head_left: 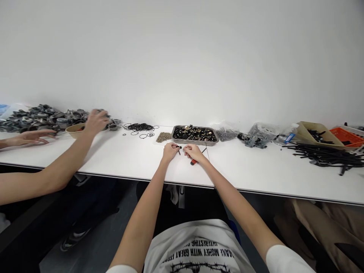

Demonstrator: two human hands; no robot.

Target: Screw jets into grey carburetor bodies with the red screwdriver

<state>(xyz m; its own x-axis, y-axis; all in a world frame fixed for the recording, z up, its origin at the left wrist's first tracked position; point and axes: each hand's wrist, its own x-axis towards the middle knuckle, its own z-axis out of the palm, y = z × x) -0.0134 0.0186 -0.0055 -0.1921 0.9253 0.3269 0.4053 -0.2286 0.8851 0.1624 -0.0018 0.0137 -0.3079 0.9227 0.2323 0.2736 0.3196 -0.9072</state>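
Over the white table, my left hand (170,151) is closed on a small black part (179,147) that pokes out between its fingertips. Just to the right, my right hand (193,151) is pinched close to that part; what its fingertips hold is too small to make out. A red-handled tool (193,162) lies on the table under my right hand. Behind both hands stands a metal tray (196,143) filled with black and brass-coloured parts. Beside the tray's left end is a pile of small brass-coloured pieces (163,137).
Black rings (140,127) lie left of the tray. Another person's hands (97,120) are by a beige bowl (74,131) and grey parts (42,115). Rightward are bagged parts (263,132), a bottle (290,134), black tubes (327,155) and an orange basket (345,137).
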